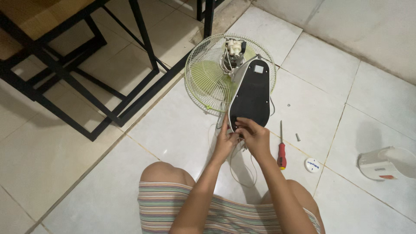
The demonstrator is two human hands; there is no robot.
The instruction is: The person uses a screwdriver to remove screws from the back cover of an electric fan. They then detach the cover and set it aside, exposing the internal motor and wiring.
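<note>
Fan base (250, 97), black underside tilted up for access, is pinched at its near edge by left hand (225, 141) and right hand (255, 138); red-handled screwdriver (281, 149) lies beside.

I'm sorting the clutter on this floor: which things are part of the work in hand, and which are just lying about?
In use:
left hand and right hand, both on the near end of the fan's black oval base underside
white wire fan grille with green blades

Lying about:
red-handled screwdriver
small metal screw
round white cap
white plastic housing
black metal frame
</note>
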